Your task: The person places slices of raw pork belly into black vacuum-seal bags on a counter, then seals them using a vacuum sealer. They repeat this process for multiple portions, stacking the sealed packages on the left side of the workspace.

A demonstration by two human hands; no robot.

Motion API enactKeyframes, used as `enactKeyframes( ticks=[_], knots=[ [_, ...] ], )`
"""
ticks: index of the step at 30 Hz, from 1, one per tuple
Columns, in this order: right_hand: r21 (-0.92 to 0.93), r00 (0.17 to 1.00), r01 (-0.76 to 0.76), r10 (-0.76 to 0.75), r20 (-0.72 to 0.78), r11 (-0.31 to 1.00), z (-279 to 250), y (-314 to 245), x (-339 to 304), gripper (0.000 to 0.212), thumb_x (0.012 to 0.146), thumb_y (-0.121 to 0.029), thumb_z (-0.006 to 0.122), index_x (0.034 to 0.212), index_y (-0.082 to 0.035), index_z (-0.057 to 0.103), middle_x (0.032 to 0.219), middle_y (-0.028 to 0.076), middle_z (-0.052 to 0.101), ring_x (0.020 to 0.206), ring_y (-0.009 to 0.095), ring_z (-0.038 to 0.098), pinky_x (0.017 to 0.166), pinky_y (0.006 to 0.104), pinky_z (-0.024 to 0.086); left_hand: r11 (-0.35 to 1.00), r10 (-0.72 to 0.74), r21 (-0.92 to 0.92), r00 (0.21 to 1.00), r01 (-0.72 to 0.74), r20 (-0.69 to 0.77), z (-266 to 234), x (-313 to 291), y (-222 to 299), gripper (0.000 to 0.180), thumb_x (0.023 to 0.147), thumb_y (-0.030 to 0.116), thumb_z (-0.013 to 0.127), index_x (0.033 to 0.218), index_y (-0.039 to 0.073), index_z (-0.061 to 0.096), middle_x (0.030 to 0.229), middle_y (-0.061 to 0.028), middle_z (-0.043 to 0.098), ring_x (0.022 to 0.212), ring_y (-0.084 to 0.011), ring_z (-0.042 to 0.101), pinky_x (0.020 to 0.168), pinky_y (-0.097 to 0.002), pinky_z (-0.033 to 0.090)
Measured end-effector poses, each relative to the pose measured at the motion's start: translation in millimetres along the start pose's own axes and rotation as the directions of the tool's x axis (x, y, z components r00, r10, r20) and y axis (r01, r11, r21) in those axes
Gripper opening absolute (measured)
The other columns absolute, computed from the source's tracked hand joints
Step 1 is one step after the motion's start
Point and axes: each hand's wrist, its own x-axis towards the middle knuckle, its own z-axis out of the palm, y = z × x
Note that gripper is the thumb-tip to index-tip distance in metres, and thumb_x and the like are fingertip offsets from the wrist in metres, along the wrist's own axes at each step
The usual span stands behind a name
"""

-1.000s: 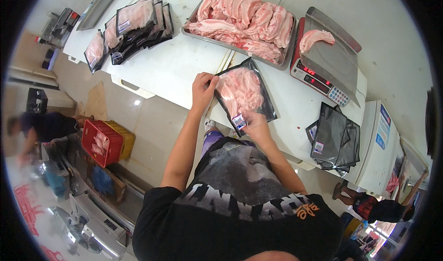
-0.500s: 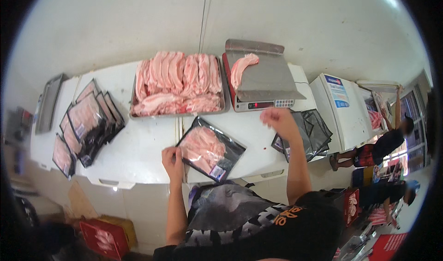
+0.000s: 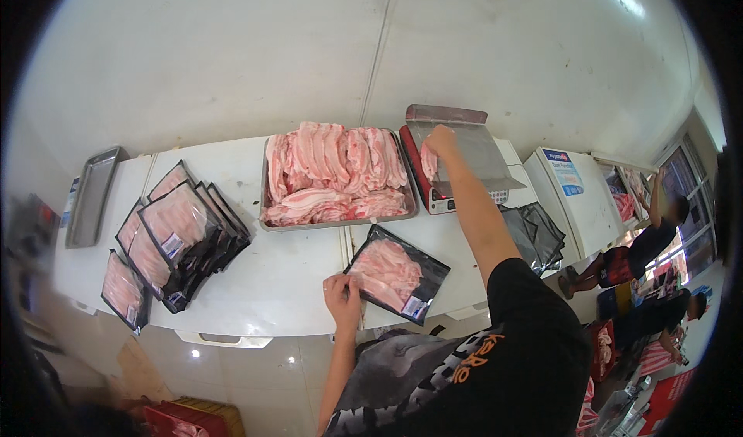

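Observation:
My right hand (image 3: 442, 140) is over the scale (image 3: 480, 155), its fingers closed at the upper end of a pale pink pork strip (image 3: 427, 161) on the metal pan. The hand hides part of the strip. At the front of the white top, my left hand (image 3: 343, 298) pinches the left edge of a black-backed clear plastic bag (image 3: 432, 284) with sliced pork (image 3: 387, 273) in it. The bag lies flat. Beside the scale, a metal tray (image 3: 340, 223) holds rows of pork strips (image 3: 329, 155).
Several filled bags (image 3: 182, 224) lie overlapping at the left, near a bare metal tray (image 3: 93, 197). Flat black bags (image 3: 534, 232) lie right of my right forearm. A white chest freezer (image 3: 565, 189) and two other people (image 3: 650, 244) are further right. Crates (image 3: 193, 418) stand on the floor.
My right hand has reached up and away from the front of the scale to the pork strip on its pan. My left hand stays at the bag's edge. The view has shifted.

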Motion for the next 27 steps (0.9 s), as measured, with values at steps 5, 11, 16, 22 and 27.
enactKeyframes(
  ticks=[5,11,16,22,27],
  knots=[
    [-0.062,0.993,-0.004,0.012,0.119,0.998,-22.2,-28.7,-14.9,0.031,0.075,-0.026,0.076,0.096,-0.004,0.082,0.101,0.022,0.079,0.103,0.038,0.077,0.09,0.0459,0.06,0.999,-0.012,-0.051,1.0,0.012,0.007,-8.0,-0.1,-0.3,0.007,0.089,0.006,0.075,0.089,0.0,0.07,0.096,-0.0136,0.069,0.095,-0.0324,0.062,0.086,-0.0416,0.05],
    [-0.194,0.969,0.034,0.015,0.245,0.98,-36.8,-40.5,-13.6,0.033,0.072,-0.026,0.079,0.098,-0.007,0.083,0.105,0.019,0.08,0.107,0.032,0.077,0.091,0.0464,0.059,0.998,0.039,-0.05,0.999,-0.039,0.004,-5.5,0.5,-0.4,0.007,0.088,0.005,0.075,0.089,0.0,0.07,0.095,-0.0143,0.068,0.093,-0.0332,0.062,0.085,-0.0419,0.05],
    [-0.256,0.985,0.159,-0.135,0.108,0.953,-0.8,-21.3,-3.9,0.03,0.072,-0.024,0.079,0.098,-0.008,0.083,0.107,0.014,0.08,0.115,0.031,0.073,0.097,0.0443,0.056,0.998,0.013,-0.054,1.0,-0.012,0.021,-6.1,-0.3,2.2,0.007,0.089,0.005,0.074,0.09,0.0,0.07,0.095,-0.014,0.069,0.093,-0.033,0.062,0.085,-0.0423,0.05],
    [-0.17,0.935,0.336,-0.351,-0.061,0.926,26.6,53.2,31.9,0.04,0.074,-0.019,0.076,0.11,-0.002,0.078,0.131,0.022,0.07,0.121,0.038,0.068,0.105,0.0437,0.054,0.997,0.06,-0.042,0.998,-0.061,-0.019,12.3,-1.7,5.7,0.005,0.091,0.005,0.072,0.089,0.001,0.07,0.094,-0.0142,0.068,0.092,-0.0329,0.062,0.085,-0.0427,0.05],
    [0.017,0.905,0.424,-0.424,-0.029,0.905,25.4,43.0,-0.5,0.044,0.087,-0.011,0.064,0.129,-0.004,0.07,0.143,0.026,0.061,0.127,0.042,0.064,0.106,0.0503,0.054,0.999,0.035,0.031,0.999,-0.035,0.015,6.0,-4.5,3.3,0.008,0.092,0.007,0.072,0.089,0.001,0.071,0.092,-0.0138,0.068,0.092,-0.0323,0.061,0.084,-0.0413,0.049]
  ],
)
